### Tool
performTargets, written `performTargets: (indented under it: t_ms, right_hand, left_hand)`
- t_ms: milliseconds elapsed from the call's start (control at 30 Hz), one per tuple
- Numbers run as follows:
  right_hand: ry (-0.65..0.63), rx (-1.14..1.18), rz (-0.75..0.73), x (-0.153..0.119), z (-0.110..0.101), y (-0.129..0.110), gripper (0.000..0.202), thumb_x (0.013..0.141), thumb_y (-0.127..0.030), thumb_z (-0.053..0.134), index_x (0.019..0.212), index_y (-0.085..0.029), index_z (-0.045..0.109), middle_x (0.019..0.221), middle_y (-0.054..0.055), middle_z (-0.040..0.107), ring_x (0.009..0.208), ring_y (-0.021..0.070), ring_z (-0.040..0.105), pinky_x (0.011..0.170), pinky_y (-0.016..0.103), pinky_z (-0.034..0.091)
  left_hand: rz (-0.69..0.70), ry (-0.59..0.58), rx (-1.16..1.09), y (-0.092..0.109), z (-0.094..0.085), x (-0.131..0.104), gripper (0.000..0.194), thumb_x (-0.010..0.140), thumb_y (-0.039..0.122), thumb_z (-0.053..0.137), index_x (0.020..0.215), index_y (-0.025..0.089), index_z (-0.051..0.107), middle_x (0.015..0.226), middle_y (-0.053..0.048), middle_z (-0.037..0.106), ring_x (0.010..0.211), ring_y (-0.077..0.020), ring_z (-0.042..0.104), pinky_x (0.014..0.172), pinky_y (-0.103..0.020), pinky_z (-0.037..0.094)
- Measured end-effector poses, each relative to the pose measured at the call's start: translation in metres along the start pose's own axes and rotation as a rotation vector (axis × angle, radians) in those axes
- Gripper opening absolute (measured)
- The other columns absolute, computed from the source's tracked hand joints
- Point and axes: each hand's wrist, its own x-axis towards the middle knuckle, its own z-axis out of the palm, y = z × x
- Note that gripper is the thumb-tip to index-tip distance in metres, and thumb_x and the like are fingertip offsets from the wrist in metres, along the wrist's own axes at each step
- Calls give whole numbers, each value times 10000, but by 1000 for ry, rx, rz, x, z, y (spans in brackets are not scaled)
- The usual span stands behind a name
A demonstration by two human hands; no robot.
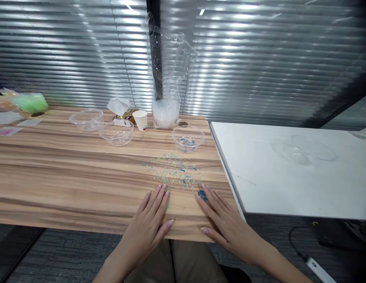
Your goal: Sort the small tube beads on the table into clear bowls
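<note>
My left hand (150,218) lies flat on the wooden table, its fingertips at the near edge of a scatter of small clear-green and blue pieces (174,173). A few greenish bits show beside its index finger. Also flat, my right hand (222,220) rests farther right, fingers stretched forward. Between its thumb side and fingertips sits a small heap of dark blue pieces (202,195), touching or just beside the index finger. Beyond the scatter stands a clear round plastic bowl (188,137) with blue pieces in its bottom. Neither hand grips anything.
Two more clear bowls (116,133) stand back left, near a paper cup (141,120) and a tissue pack (124,114). A plastic bag with stacked containers (166,112) is behind. Clear lids (304,149) lie on the white table (274,188). Coloured bags (29,103) are far left.
</note>
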Motion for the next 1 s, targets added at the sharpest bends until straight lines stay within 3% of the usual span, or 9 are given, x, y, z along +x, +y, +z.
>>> performTargets:
  t_ms: [133, 333, 633, 833, 1000]
  right_hand:
    - [-30, 80, 16, 5, -6, 4, 679, 980, -402, 419, 1516, -201, 52, 1566, 108, 29, 1429, 266, 71, 1131, 457, 270]
    - [17, 153, -34, 9, -7, 8, 651, 993, -297, 380, 1514, -176, 9, 1554, 93, 144, 1427, 219, 115, 1135, 428, 285]
    - [-9, 125, -76, 9, -6, 10, 597, 996, -315, 399, 1506, -153, 134, 1535, 93, 212, 1416, 221, 172, 1132, 433, 301]
    - [0, 76, -109, -2, -4, 5, 614, 998, -329, 400, 1508, -149, 109, 1529, 98, 222, 1407, 234, 209, 1123, 435, 326]
    - [-24, 82, -120, -12, -2, -3, 687, 978, -378, 451, 1511, -167, 71, 1526, 80, 231, 1401, 234, 228, 1144, 411, 289]
  left_hand:
    - [24, -39, -35, -5, 2, 9, 581, 999, 422, 326, 1491, 142, 196, 1533, -118, 233, 1430, -256, 164, 1133, -432, 252]
    - [-18, -75, -64, -13, 12, 21, 622, 983, 484, 334, 1485, 138, 213, 1533, -129, 227, 1431, -279, 145, 1138, -490, 218]
    - [-54, -59, -71, -19, 20, 36, 565, 998, 453, 293, 1452, 118, 304, 1521, -144, 258, 1433, -271, 144, 1144, -501, 184]
    - [-132, -62, -39, -52, 29, 43, 593, 1004, 477, 223, 1462, 104, 270, 1522, -160, 246, 1435, -272, 129, 1125, -509, 213]
    - [-106, -67, -27, -74, 31, 48, 561, 1009, 447, 234, 1459, 114, 281, 1518, -161, 253, 1430, -274, 152, 1121, -510, 226]
